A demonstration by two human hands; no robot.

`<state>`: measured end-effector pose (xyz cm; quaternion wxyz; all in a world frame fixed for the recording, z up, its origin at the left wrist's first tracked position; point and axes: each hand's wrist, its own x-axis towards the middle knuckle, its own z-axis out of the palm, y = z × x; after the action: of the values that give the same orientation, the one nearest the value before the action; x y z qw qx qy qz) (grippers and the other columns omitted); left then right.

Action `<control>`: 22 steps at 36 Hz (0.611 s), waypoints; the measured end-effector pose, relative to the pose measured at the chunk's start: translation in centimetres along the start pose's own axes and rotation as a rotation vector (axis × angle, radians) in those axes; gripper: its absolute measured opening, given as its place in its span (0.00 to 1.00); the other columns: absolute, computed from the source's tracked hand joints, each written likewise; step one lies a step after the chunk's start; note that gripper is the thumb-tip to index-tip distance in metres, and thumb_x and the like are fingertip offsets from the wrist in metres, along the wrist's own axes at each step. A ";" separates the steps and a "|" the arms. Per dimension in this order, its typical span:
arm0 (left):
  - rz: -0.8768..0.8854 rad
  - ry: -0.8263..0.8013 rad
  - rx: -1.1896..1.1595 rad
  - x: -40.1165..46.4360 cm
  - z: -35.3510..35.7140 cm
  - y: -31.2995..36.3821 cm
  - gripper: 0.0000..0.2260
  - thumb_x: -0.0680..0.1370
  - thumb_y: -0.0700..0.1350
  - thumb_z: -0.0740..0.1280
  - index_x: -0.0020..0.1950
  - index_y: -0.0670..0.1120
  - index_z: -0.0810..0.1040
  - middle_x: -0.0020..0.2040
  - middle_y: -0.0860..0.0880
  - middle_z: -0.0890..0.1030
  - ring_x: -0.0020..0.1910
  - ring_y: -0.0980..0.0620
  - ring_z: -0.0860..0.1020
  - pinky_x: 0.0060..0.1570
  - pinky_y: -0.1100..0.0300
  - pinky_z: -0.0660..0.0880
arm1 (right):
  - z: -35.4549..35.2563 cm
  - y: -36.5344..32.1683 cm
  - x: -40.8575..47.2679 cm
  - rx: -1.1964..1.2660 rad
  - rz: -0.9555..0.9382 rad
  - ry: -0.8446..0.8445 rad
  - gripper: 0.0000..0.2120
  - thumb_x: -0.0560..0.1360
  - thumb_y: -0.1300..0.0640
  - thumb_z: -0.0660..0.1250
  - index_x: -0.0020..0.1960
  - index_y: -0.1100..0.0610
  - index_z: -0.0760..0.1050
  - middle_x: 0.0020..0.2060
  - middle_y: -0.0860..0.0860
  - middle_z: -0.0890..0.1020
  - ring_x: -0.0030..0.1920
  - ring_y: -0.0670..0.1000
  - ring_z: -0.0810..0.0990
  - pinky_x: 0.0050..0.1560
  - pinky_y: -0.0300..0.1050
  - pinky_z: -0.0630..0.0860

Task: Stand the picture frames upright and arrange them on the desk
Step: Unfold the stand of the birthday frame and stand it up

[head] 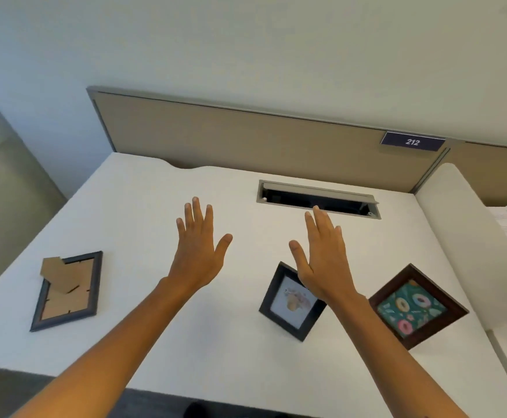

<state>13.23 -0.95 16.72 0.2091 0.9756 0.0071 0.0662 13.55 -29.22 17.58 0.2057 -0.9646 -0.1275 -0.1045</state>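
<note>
A white desk sits against a tan partition, with an open cable slot at 1 o'clock of centre. Three frames lie flat on it, none upright: a blue frame at 9 o'clock, face down with its cardboard stand showing; a black frame at 5 o'clock, face up; a brown frame at 4 o'clock, face up and turned cornerwise. The left hand and right hand hover above the desk, palms down, fingers spread, holding nothing; the right partly hides the black frame's top corner. Judged step: start, before any pickup. The next move calls for gripping one frame by its edges, folding the stand out and seating the frame upright.
</note>
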 end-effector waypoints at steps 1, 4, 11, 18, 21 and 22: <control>-0.016 0.002 -0.002 -0.4 -0.3 -1.1 0.38 0.82 0.64 0.48 0.86 0.45 0.43 0.84 0.43 0.33 0.83 0.42 0.33 0.82 0.40 0.39 | 0.5 -0.9 0.3 0.007 -0.019 -0.013 0.36 0.87 0.40 0.52 0.89 0.57 0.52 0.89 0.53 0.49 0.88 0.54 0.45 0.87 0.64 0.47; -0.050 0.020 -0.001 -1.7 -1.1 -4.6 0.38 0.83 0.64 0.49 0.86 0.44 0.43 0.84 0.43 0.33 0.83 0.43 0.33 0.82 0.40 0.39 | 2.3 -3.8 1.0 0.015 -0.073 -0.054 0.36 0.88 0.40 0.52 0.88 0.58 0.53 0.89 0.53 0.49 0.88 0.54 0.45 0.87 0.63 0.47; -0.169 0.070 0.015 -4.2 -2.6 -12.8 0.38 0.83 0.63 0.52 0.86 0.44 0.43 0.84 0.44 0.34 0.83 0.43 0.33 0.80 0.45 0.35 | 7.5 -10.0 2.5 0.008 -0.196 -0.173 0.37 0.87 0.38 0.49 0.89 0.59 0.51 0.89 0.53 0.48 0.88 0.54 0.44 0.88 0.60 0.45; -0.344 0.049 0.004 -7.3 -3.1 -20.3 0.39 0.82 0.64 0.52 0.86 0.44 0.44 0.85 0.44 0.35 0.84 0.42 0.36 0.82 0.39 0.46 | 13.6 -17.4 2.7 0.062 -0.292 -0.305 0.37 0.87 0.37 0.49 0.89 0.58 0.51 0.89 0.52 0.48 0.88 0.53 0.44 0.87 0.57 0.42; -0.398 0.068 -0.029 -8.9 -2.6 -22.9 0.39 0.82 0.64 0.53 0.86 0.44 0.45 0.86 0.43 0.39 0.85 0.41 0.39 0.82 0.39 0.47 | 16.2 -20.2 2.5 0.074 -0.328 -0.371 0.36 0.88 0.38 0.49 0.89 0.58 0.51 0.89 0.52 0.47 0.88 0.52 0.43 0.87 0.56 0.41; -0.425 0.072 -0.039 -9.4 -2.5 -23.8 0.40 0.82 0.64 0.53 0.86 0.45 0.44 0.86 0.44 0.40 0.85 0.40 0.41 0.82 0.39 0.48 | 17.0 -21.1 2.4 0.074 -0.340 -0.390 0.36 0.88 0.38 0.49 0.89 0.57 0.51 0.89 0.52 0.47 0.88 0.52 0.43 0.87 0.56 0.40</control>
<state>3.91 21.35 8.04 0.2370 0.9449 0.2190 0.0554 12.30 -2.91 10.78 0.1919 -0.9230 -0.3289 0.0549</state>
